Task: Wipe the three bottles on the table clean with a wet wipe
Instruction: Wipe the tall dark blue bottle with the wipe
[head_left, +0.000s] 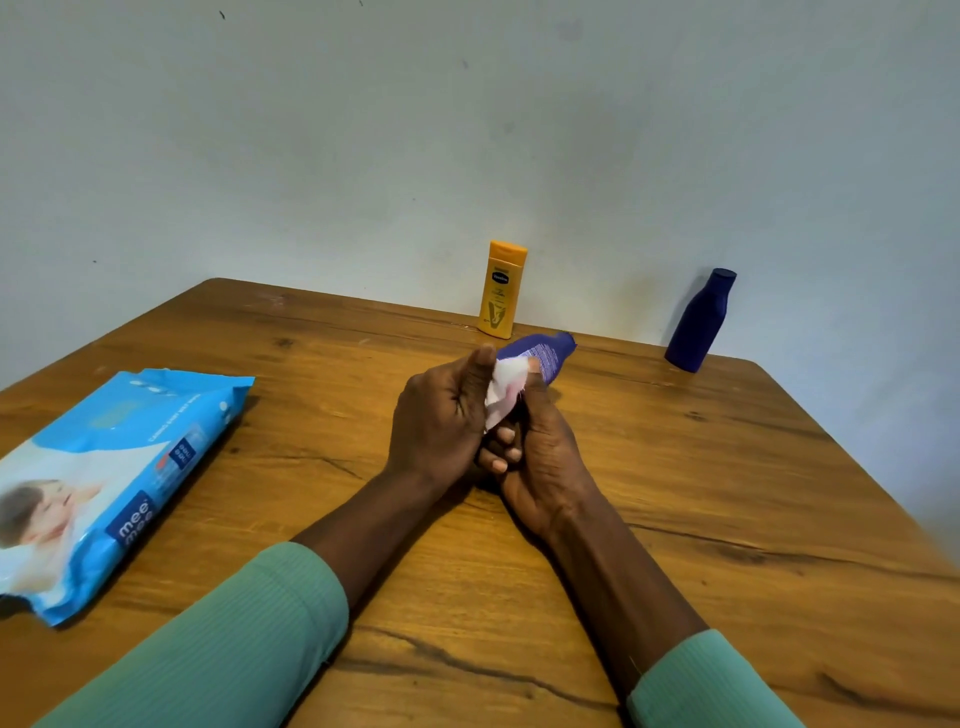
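A soft blue pack of wipes (109, 467) lies flat, well off to my left. A yellow bottle (501, 291) and a dark blue bottle (698, 322) stand upright at the far edge by the wall. Grained wooden worktop (675, 493) spreads wide on both sides. At its middle, my right grip (545, 462) is curled round the tilted blue-violet bottle (548, 353), and my left grip (441, 415) pinches a crumpled white wipe (504, 389) against it.

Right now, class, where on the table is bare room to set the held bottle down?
Bare table: between pack and left hand; between yellow bottle and blue bottle; right of the right hand. Crowded: the middle, hands gripping purple bottle and wipe.
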